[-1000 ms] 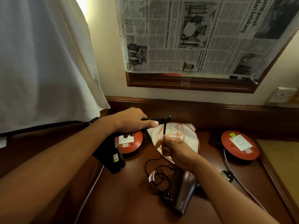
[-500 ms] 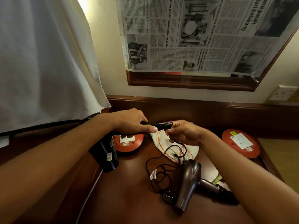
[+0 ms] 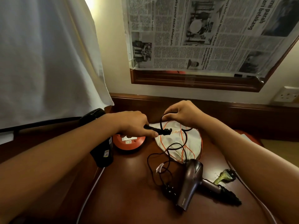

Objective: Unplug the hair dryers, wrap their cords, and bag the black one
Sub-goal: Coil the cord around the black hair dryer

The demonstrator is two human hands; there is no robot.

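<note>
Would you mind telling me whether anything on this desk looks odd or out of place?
Yes: newspaper is taped over the wood-framed mirror, hiding the glass. On the desk, a greenish smear sits beside the brown hair dryer.

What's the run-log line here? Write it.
left hand: holds black dryer | right hand: looping cord | bag: empty-looking, on desk

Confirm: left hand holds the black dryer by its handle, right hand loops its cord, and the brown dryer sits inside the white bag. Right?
Not quite. In the head view the brown dryer lies on the desk in front of the white bag, not inside it. The left hand does hold the black dryer while the right hand loops its cord.
</note>
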